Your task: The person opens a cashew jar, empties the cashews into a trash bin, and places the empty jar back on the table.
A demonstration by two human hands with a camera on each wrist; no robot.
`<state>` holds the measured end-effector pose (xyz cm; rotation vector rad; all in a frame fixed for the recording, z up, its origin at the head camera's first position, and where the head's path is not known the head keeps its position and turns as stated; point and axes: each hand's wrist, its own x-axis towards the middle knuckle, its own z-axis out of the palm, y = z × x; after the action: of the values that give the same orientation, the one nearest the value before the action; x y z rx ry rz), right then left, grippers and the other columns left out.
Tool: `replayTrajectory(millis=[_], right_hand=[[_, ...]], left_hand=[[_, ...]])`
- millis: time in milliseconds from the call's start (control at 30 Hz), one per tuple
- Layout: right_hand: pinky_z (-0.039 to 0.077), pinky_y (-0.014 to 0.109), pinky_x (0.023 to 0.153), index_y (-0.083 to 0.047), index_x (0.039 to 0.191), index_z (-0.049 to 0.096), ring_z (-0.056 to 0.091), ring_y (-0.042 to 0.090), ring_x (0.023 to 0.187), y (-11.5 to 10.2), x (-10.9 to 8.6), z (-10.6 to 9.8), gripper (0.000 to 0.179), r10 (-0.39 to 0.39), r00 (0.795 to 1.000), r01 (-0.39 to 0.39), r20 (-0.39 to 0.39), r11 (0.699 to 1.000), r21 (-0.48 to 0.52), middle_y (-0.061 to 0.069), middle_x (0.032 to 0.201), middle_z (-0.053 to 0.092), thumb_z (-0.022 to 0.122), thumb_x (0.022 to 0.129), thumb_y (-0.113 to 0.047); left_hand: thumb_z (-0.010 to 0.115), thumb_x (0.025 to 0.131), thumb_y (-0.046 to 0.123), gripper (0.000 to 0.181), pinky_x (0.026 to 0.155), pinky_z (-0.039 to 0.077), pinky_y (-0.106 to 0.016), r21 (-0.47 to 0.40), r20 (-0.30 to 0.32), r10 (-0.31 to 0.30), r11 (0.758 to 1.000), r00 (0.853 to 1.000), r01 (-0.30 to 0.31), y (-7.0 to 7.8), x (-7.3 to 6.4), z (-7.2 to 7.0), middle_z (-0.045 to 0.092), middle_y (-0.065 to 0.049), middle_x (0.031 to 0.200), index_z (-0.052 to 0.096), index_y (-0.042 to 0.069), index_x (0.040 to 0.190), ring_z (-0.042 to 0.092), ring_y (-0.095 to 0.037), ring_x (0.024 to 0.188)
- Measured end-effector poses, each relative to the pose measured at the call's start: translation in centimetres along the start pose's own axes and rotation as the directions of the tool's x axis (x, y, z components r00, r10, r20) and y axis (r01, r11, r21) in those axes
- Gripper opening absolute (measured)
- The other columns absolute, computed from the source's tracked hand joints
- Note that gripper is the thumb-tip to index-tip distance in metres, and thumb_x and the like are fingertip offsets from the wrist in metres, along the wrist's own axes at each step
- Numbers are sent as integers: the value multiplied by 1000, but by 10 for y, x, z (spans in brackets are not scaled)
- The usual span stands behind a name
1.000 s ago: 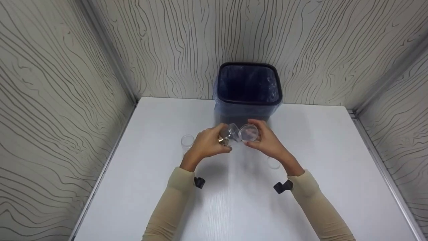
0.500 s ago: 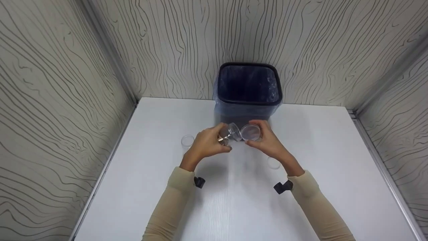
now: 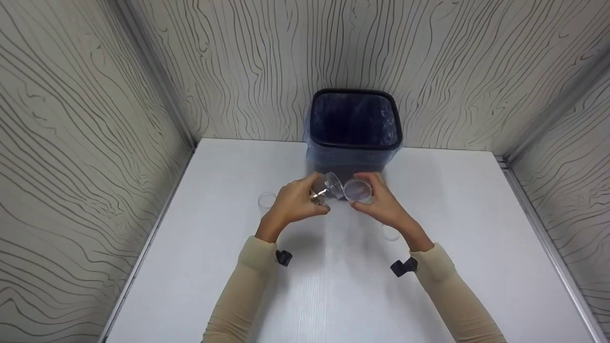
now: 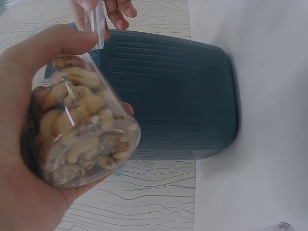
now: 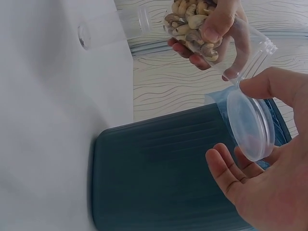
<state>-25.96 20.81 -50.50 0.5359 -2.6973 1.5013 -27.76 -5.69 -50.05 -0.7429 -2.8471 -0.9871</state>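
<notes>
My left hand [image 3: 296,202] grips a clear plastic jar [image 4: 122,127] partly filled with pale curved nuts [image 5: 192,24] that look like cashews. The jar lies tilted, and its open mouth points right, with the nuts gathered toward the bottom. A round clear lid [image 5: 248,126] is held at its edge between the thumb and fingers of my right hand [image 3: 383,202]. Lid and jar mouth are right beside each other, the lid off the jar. Both hands are above the table, in front of the bin.
A dark bin [image 3: 355,147] with a bluish liner stands at the back of the white table [image 3: 310,305], against the patterned wall. Left of my left hand is a second clear jar [image 3: 267,200]. Another clear round lid [image 3: 391,232] lies by my right wrist.
The lid in my right hand has shifted slightly right and turned a little at the jar mouth. My left hand and the jar are nearly still.
</notes>
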Motion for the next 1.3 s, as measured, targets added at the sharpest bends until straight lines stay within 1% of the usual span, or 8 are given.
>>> replayTrajectory(millis=[200,300,433,633,867,1000,1167,1300], right_hand=[[44,60,115,0,148,49,53,39,136,3,0,1,72,13,1000,-13,21,1000,-15,21,145,49,82,85,-11],[44,58,114,-1,149,48,54,38,135,3,0,1,73,24,999,-23,30,999,-27,20,145,50,83,85,-11],[47,54,108,-1,148,51,57,36,128,4,0,1,72,12,999,-10,31,998,-70,20,141,54,84,85,-13],[48,47,100,-2,147,56,57,32,120,5,0,0,69,5,999,0,37,989,-150,18,140,59,84,86,-16],[49,49,102,-2,145,59,56,33,122,7,-1,1,68,21,999,-13,41,982,-188,18,143,59,85,84,-18],[50,47,100,-1,144,61,56,33,121,9,0,1,67,18,999,-11,28,977,-212,19,142,60,85,84,-18],[52,46,97,2,142,62,57,34,120,13,0,2,66,3,1000,2,18,974,-227,21,140,60,85,83,-15],[52,51,99,2,144,60,57,35,121,16,-1,2,67,24,999,-18,26,976,-217,22,142,58,85,84,-15]], left_hand=[[86,79,38,70,71,53,-37,-16,-4,4,1000,1000,-4,-1,1,-3,74,1,96,60,22,142,63,-15,80],[85,79,37,70,70,52,-37,-16,-8,13,1000,1000,-14,0,1,-5,73,1,93,60,23,142,63,-15,77],[83,78,37,70,70,53,-38,-5,-13,26,1000,1000,-26,0,2,-8,74,1,92,60,23,143,63,-15,77],[84,78,37,70,74,56,-41,11,-21,28,1000,999,-28,1,5,-14,75,-2,97,60,21,141,66,-17,82],[85,78,36,70,73,56,-41,8,-23,14,1000,1000,-14,3,6,-19,75,-2,98,61,20,141,66,-17,82],[86,77,36,70,73,55,-41,7,-27,18,1000,999,-18,4,7,-21,75,-2,97,61,19,140,66,-17,82],[85,77,35,70,73,55,-41,6,-33,23,1000,999,-23,5,8,-24,75,-2,98,60,20,140,66,-17,82],[84,77,36,72,73,56,-41,13,-42,23,1000,999,-22,5,9,-26,76,-2,99,60,20,144,67,-17,83]])
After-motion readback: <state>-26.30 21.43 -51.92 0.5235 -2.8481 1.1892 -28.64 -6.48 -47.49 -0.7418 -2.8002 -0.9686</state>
